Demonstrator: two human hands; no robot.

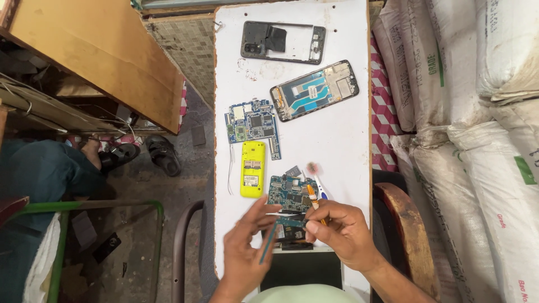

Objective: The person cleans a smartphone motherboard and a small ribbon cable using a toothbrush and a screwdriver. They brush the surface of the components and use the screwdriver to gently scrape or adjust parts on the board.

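White narrow worktable (337, 146), flanked by stacked white sacks (477, 112) on one side and a wooden panel (95, 56) on the other. Dark phone frame (283, 42) at the far end; second frame with blue flex strips (314, 90) just below it. Blue-green circuit board (252, 124) mid-table. Yellow handset shell (252, 169) lying lengthwise beside it. Toothbrush (317, 182) near a second circuit board (290, 193), which lies near the table's close end, in front of both hands. Left hand (244, 247), fingers closed on thin tweezers (268, 241). Right hand (339, 230), pinching a small orange-handled brush (313, 196), whose tip touches that board.
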